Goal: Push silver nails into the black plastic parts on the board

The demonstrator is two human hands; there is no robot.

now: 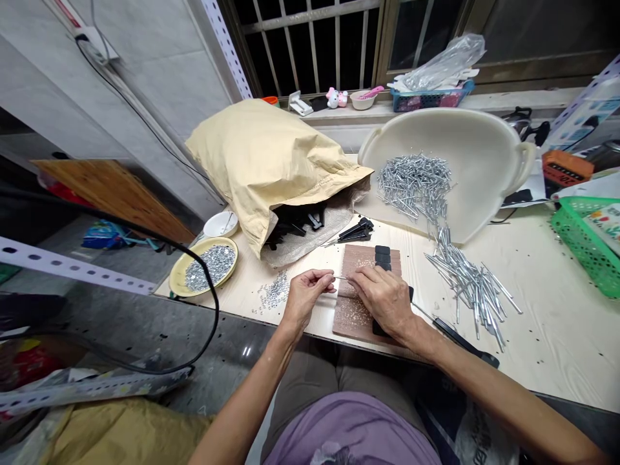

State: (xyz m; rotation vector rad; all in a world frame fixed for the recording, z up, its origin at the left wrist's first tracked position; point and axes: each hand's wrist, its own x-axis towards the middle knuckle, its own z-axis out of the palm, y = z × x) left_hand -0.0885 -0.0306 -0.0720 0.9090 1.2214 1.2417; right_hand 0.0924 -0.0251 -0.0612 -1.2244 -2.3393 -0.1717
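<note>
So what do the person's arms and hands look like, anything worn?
The left hand and right hand are ungloved, with no watch or bracelet visible. The left forearm and right forearm are bare, no sleeves in view; the top is purple.

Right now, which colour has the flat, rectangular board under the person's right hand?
Reddish brown: the flat, rectangular board, sprinkled with pale specks, shows in the head view.

Looks bright and even over the bench (552,323), lit apparently from overhead. Turns dimmer toward the floor (232,342) at left, with small white glare spots there. Glints off the metal rods (477,294). Darkens inside the sack (271,148), goes near-black through the window (324,48). Bends and stretches toward the edges.
</note>
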